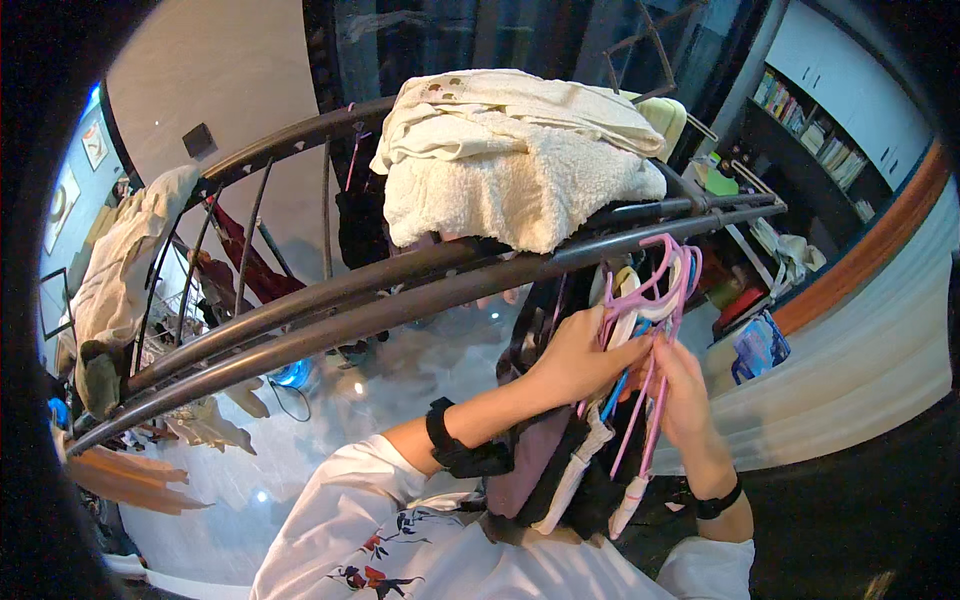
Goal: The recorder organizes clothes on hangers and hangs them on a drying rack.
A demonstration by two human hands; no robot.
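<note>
A bunch of clothes hangers (660,300), pink, white and blue, is at the right end of a dark metal rail (450,304). My left hand (581,360) is closed around hangers just below their hooks. Against the same bunch, my right hand (679,382) grips a pink hanger from the other side. White socks or similar small cloths (574,472) hang at the hangers' lower ends, with dark garments behind them. On the rails above my hands lies a pile of cream towels (517,157).
Pale cloth (135,262) drapes over the rack's left end. Dark red clothing (259,262) hangs behind the bars. Blue-lit floor lies below, with a cable. A beige curtain (847,375) and bookshelves (814,139) are on the right.
</note>
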